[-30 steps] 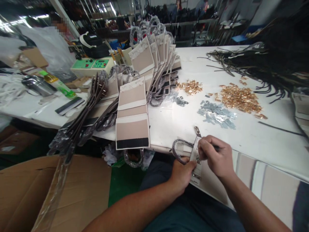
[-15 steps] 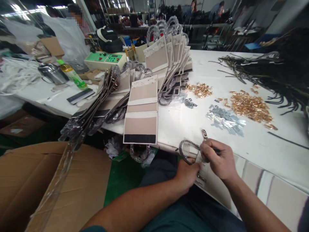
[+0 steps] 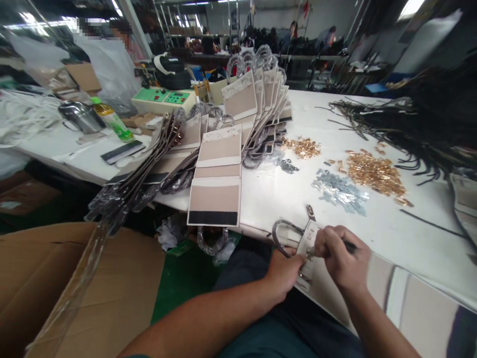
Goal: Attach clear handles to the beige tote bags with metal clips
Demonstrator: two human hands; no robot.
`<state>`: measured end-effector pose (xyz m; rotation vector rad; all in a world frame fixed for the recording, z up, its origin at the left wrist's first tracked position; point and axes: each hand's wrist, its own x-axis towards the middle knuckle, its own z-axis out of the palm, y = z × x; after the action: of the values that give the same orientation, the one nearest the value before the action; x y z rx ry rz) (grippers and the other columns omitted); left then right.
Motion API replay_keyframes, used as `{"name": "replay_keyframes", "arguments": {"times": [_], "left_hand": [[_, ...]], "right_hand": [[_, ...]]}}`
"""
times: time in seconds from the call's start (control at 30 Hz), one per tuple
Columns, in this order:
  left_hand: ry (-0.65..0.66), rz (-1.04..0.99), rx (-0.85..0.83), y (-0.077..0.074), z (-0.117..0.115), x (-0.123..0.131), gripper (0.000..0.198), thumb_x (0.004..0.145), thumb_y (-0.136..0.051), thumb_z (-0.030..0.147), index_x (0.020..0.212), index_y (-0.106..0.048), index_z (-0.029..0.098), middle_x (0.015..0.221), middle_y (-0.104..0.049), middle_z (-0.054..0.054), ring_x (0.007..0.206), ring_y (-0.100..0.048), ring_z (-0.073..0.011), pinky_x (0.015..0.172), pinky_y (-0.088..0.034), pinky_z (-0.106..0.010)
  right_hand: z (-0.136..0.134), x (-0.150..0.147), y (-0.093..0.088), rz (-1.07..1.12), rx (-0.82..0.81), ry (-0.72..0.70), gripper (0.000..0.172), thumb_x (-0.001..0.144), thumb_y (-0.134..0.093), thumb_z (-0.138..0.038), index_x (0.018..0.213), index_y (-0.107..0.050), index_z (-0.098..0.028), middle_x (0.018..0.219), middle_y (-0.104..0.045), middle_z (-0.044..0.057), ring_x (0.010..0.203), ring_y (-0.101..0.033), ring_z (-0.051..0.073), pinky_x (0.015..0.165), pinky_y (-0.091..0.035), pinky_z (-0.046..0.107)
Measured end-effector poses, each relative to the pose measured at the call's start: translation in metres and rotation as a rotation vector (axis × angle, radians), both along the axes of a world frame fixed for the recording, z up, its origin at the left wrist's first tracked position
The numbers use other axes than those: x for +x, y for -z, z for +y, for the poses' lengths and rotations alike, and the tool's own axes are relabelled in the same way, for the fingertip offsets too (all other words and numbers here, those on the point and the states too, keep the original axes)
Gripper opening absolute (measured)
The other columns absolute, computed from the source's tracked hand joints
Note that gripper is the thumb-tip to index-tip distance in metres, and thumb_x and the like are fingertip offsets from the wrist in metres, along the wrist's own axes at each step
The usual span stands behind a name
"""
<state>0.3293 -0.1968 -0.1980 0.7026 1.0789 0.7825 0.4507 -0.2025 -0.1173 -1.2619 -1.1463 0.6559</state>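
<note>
A beige bag panel (image 3: 328, 288) lies along the table's front edge, with a looped handle (image 3: 276, 233) in clear wrap at its end. My left hand (image 3: 283, 272) grips that end, thumb on top beside the white strip; its other fingers are hidden beneath. In my right hand (image 3: 345, 258) is a slim dark-handled tool (image 3: 350, 246), closed in the fingers. Its tip is at small metal fittings (image 3: 309, 253) on the strip, close to my left thumb. A strap tab with a metal fitting (image 3: 310, 213) sticks out past the panel's far corner.
Beyond my hands lie piles of silver plates (image 3: 339, 191) and gold-coloured metal pieces (image 3: 374, 174). Stacked beige panels (image 3: 216, 149) with wrapped handles fill the middle of the table (image 3: 261, 199). Dark straps (image 3: 417, 149) lie to the right. An open cardboard box (image 3: 122, 288) stands at lower left.
My right hand with the tool has moved down the strip, nearer my left thumb, uncovering the panel's far corner. My left hand keeps its grip. The view has shifted slightly.
</note>
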Motion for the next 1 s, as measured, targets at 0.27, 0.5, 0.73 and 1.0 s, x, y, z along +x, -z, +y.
{"name": "replay_keyframes", "arguments": {"times": [0.27, 0.5, 0.73, 1.0], "left_hand": [[0.016, 0.024, 0.001, -0.004, -0.003, -0.004, 0.034, 0.069, -0.081, 0.046, 0.072, -0.07, 0.014, 0.071, -0.068, -0.006, 0.065, -0.06, -0.0184, 0.062, -0.042, -0.03], [0.182, 0.053, 0.01, -0.013, -0.011, -0.024, 0.054, 0.073, -0.079, 0.065, 0.083, -0.068, 0.014, 0.063, -0.061, -0.002, 0.05, -0.048, -0.0126, 0.047, -0.033, -0.026], [-0.087, 0.583, 0.721, -0.051, -0.013, -0.071, 0.056, 0.1, -0.064, 0.043, 0.151, -0.051, 0.023, 0.131, -0.065, -0.013, 0.111, -0.066, -0.0247, 0.09, -0.057, -0.036], [0.714, 0.979, 1.307, -0.06, 0.057, -0.013, 0.069, 0.097, -0.067, 0.04, 0.158, -0.047, 0.015, 0.164, -0.051, -0.013, 0.152, -0.046, -0.0321, 0.13, -0.034, -0.058]], "right_hand": [[-0.002, 0.059, -0.003, -0.418, -0.391, 0.162, 0.044, 0.092, -0.07, -0.064, 0.076, -0.073, -0.023, 0.065, -0.068, 0.003, 0.058, -0.061, 0.021, 0.054, -0.044, 0.032], [-0.002, 0.067, 0.038, -0.931, -0.503, 0.094, 0.039, 0.104, -0.053, -0.055, 0.127, -0.078, -0.035, 0.118, -0.077, 0.002, 0.096, -0.075, 0.029, 0.073, -0.053, 0.038], [0.003, 0.063, 0.033, -1.052, -0.601, 0.084, 0.036, 0.111, -0.049, -0.051, 0.134, -0.074, -0.041, 0.118, -0.073, 0.001, 0.086, -0.074, 0.027, 0.065, -0.045, 0.036], [0.007, 0.059, 0.035, -1.063, -0.58, 0.129, 0.025, 0.109, -0.059, -0.043, 0.127, -0.076, -0.039, 0.109, -0.072, -0.001, 0.085, -0.074, 0.023, 0.063, -0.04, 0.033]]}}
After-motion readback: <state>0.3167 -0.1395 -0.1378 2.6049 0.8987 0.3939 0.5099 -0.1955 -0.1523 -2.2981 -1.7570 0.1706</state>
